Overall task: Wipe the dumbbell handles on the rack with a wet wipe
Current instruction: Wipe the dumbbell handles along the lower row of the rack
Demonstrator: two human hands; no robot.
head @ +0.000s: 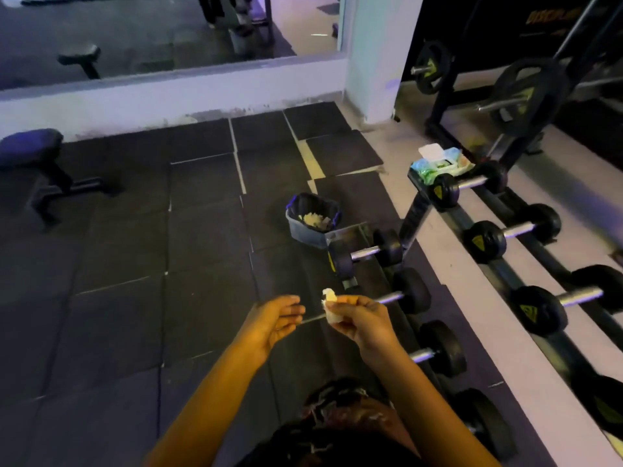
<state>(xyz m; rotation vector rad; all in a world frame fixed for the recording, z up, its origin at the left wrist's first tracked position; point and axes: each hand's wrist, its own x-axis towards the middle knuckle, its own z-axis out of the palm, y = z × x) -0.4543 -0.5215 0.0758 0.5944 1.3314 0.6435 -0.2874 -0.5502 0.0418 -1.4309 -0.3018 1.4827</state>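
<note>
Head view is taking in a gym floor [135, 230] of dark rubber mats, with a two-tier rack [416, 210] running along the person's right side from near to far. Dumbbells [483, 241] are sitting in rows on both tiers, each lying crosswise to the rack's length, so every handle's long axis is pointing from lower left to upper right in the picture. A small bin [303, 232] is standing on the mats just beyond the far end of the lower tier, with crumpled pale scraps [315, 220] lying inside it. A packet of wipes [441, 161] is resting, lid flipped up, on the far end of the upper tier. Both hands are hovering over the mats just left of the lower tier: the left hand [276, 321] is hanging relaxed, fingers loosely curled and gripping nothing, while the right hand [364, 320] is pinching a bunched wet wipe [332, 315] between thumb and fingertips. The nearest dumbbell handle [391, 298] is lying just to the right of the right hand, its near end hidden behind the knuckles, so the right hand is plainly the closer one. By my judgement the coming move is calling for that hand to carry the wipe a short way rightward, wrap it round the bar and slide along the bar's own axis; should the wipe be spent, the bin is waiting straight ahead of both hands
</note>
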